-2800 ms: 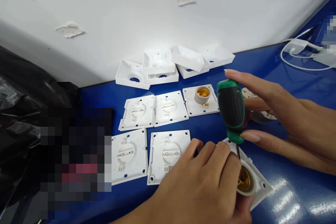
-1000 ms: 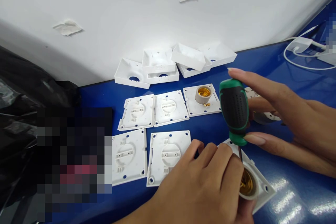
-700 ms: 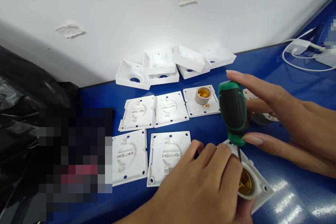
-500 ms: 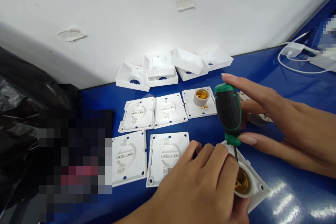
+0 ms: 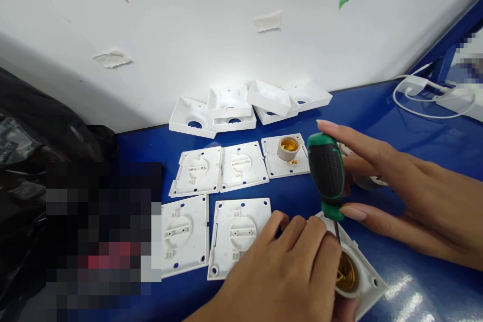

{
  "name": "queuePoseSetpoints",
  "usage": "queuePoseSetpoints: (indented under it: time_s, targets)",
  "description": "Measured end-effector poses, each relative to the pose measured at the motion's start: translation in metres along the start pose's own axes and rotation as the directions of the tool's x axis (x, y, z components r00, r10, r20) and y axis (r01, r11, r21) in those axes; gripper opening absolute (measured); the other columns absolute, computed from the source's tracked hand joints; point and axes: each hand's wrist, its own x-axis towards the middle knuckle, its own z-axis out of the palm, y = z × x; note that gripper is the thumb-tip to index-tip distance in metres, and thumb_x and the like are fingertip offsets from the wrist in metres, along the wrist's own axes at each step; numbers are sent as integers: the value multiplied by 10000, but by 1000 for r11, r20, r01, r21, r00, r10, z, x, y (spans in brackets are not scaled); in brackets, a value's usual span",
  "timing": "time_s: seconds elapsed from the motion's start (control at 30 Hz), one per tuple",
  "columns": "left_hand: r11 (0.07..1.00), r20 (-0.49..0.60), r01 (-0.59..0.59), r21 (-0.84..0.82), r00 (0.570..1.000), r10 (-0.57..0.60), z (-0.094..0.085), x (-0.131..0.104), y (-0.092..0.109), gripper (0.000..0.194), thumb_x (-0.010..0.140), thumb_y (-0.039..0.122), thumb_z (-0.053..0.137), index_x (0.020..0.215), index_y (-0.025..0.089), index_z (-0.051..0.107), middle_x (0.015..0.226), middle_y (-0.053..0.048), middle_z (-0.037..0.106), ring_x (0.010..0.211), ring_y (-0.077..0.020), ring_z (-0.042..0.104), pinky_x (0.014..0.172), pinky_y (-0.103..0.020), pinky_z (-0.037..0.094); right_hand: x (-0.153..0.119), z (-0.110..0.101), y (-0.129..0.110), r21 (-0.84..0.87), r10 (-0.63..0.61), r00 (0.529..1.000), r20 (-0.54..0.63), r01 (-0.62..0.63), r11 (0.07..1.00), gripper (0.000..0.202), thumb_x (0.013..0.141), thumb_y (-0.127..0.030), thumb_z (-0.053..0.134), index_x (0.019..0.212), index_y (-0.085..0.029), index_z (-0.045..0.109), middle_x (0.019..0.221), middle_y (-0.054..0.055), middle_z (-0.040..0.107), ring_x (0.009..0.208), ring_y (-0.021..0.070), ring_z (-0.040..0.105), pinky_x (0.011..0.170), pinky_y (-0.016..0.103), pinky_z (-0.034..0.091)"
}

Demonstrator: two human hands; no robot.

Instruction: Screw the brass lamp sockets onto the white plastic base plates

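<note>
My right hand [image 5: 396, 186] grips a green and black screwdriver [image 5: 326, 173] by its handle, index finger near the top and thumb at the collar. The shaft points down into a round socket with a brass lining [image 5: 347, 274] on a white square plate [image 5: 368, 282]. My left hand [image 5: 290, 266] wraps round this socket, its fingertips partly hidden. The screwdriver's tip is out of sight within the socket. Another plate [image 5: 271, 166] bears a fitted socket [image 5: 289, 148] behind the hands.
Several bare white plates [image 5: 243, 211] lie left of my hands. Open white covers [image 5: 192, 110] stand along the wall. Black plastic [image 5: 56, 126] is at the left, white cables [image 5: 418, 105] at the right. A beige round part [image 5: 368, 181] is partly behind my right hand.
The view has tilted slightly, so the table items appear a little lower. Both hands keep their hold on the screwdriver and socket.
</note>
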Motion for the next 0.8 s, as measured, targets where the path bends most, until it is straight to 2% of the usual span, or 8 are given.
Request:
queuePoseSetpoints:
  time_s: [0.4,0.57,0.7,0.8]
  targets:
    - [1000,0,3,-4,1000,-3,3,-1,-2,218,1036,288,475,1010,117,607,931,-75,679,835,-261,665,764,-418,518,2,0,-2,47,2,1000,18,-3,999,706,1090,-494,351,1673,-241,44,1184,67,779,932,232,795,664,260,667]
    - [1000,0,-1,-9,1000,1,3,-3,-1,267,1058,322,458,1088,104,610,1021,-94,702,884,-267,675,804,-429,512,0,-1,-3,93,14,1000,24,-16,996,722,1079,-498,393,1671,-266,49,1220,72,764,954,235,790,680,258,672]
    - [1000,6,-2,0,1000,2,3,-4,0,270,1066,315,452,1114,99,607,1032,-93,701,889,-272,671,793,-430,511,-2,-1,-3,168,37,999,4,-37,985,709,1064,-480,452,1659,-311,107,1175,56,761,982,233,780,715,262,674]
    - [1000,14,-27,3,1000,27,1,-3,-1,264,1068,322,450,1091,109,604,965,-79,688,823,-257,652,752,-414,510,-4,1,-1,216,50,998,-39,-40,975,702,1039,-440,526,1638,-351,171,1252,54,726,1060,246,759,748,281,678]
